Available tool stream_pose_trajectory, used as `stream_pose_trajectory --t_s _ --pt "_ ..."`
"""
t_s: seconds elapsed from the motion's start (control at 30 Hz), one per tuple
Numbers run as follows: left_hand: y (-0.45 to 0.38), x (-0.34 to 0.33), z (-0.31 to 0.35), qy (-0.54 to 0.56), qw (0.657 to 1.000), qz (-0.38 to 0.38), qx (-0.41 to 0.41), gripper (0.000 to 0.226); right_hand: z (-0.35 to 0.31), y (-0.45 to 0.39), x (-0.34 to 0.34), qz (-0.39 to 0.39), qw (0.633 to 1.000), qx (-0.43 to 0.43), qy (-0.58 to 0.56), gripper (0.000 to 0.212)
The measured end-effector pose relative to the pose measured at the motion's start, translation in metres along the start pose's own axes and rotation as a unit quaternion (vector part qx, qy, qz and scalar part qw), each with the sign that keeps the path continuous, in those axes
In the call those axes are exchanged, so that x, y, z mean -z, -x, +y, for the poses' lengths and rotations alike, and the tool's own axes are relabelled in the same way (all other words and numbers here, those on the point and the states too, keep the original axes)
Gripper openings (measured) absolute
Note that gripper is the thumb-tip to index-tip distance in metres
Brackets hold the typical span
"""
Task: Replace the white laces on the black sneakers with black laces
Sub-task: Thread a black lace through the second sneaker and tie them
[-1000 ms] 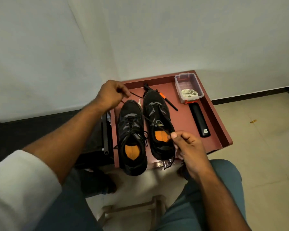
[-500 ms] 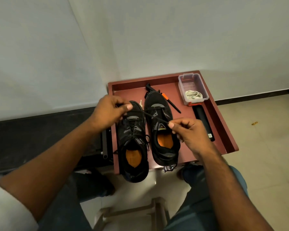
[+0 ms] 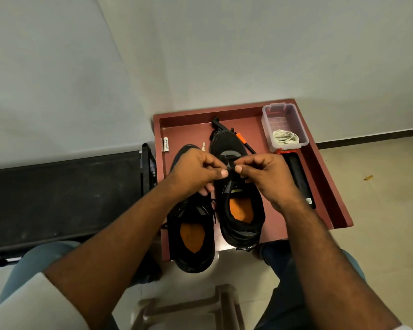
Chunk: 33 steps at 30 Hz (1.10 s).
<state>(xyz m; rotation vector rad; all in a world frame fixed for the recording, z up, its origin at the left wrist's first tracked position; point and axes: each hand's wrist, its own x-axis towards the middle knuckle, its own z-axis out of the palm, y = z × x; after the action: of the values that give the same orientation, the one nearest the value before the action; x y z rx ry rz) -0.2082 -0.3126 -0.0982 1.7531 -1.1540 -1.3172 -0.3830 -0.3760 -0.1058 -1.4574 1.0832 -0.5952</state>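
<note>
Black lace (image 3: pixel 229 173) was pinched between both hands above the right-hand shoe (image 3: pixel 236 198), the left hand (image 3: pixel 197 172) and right hand (image 3: pixel 264 173) drawn close together so their thumbs nearly met, each thumb and forefinger pressed on the lace. Both shoes stood side by side on the red tray (image 3: pixel 324 177), toes toward the wall; the left-hand shoe (image 3: pixel 191 234) looked already threaded in black, its heel hanging over the tray's near edge. The old white laces (image 3: pixel 285 139) lay bundled in a clear plastic box (image 3: pixel 284 115) at the tray's far right corner.

By my reading, the step in hand was lacing the second shoe, probably evening the two ends or readying a tip for an eyelet; which eyelets were filled could not be told, since the hands covered them. The next move would call for a steady pinch near the tip and a clear view of the hole.

Room was tight. A black tool with an orange band (image 3: pixel 244 142) lay just beside the shoe's toe, a long dark object (image 3: pixel 298 177) sat along the right, and a small white tube (image 3: pixel 166 144) rested by the left rim. The raised rims hemmed in the sides; free space lay mostly above and toward the person's knees.
</note>
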Motion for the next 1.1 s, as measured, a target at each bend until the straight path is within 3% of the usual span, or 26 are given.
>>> stream_pose_trajectory --t_s 0.1,0.23,0.3,0.37,0.5,0.57,0.67,0.8,1.1 --pt "-0.009 -0.005 -0.003 0.059 0.998 -0.004 0.001 0.025 0.004 -0.008 -0.006 -0.028 1.000 0.001 0.004 0.018" --pt "-0.025 -0.006 -0.013 0.011 0.998 0.059 -0.003 0.007 0.012 -0.022 -0.001 0.006 0.999 -0.008 -0.041 0.005" --pt "-0.033 -0.006 -0.020 -0.003 0.996 0.094 0.005 0.006 0.021 -0.034 0.004 0.006 0.993 0.005 0.115 0.008" --pt "-0.040 -0.008 -0.028 0.004 0.992 0.121 0.036 0.009 0.026 -0.043 0.003 -0.045 0.949 0.018 0.311 0.016" --pt "-0.048 -0.015 -0.036 -0.055 0.989 0.123 0.055 0.009 0.023 -0.052 -0.010 -0.079 0.869 0.062 0.484 0.036" --pt "-0.048 -0.017 -0.037 -0.054 0.988 0.137 0.051 0.007 0.025 -0.051 -0.012 -0.060 0.869 0.063 0.487 0.046" --pt "-0.050 -0.019 -0.038 -0.046 0.984 0.169 0.038 0.005 0.034 -0.046 -0.015 -0.025 0.908 0.043 0.417 0.062" --pt "-0.055 -0.020 -0.034 -0.082 0.975 0.203 0.037 0.011 0.038 -0.045 -0.015 -0.010 0.933 0.036 0.357 0.054" --pt "-0.071 -0.012 -0.033 -0.061 0.976 0.195 0.072 0.015 0.042 -0.048 -0.016 -0.003 0.922 0.033 0.386 0.044"
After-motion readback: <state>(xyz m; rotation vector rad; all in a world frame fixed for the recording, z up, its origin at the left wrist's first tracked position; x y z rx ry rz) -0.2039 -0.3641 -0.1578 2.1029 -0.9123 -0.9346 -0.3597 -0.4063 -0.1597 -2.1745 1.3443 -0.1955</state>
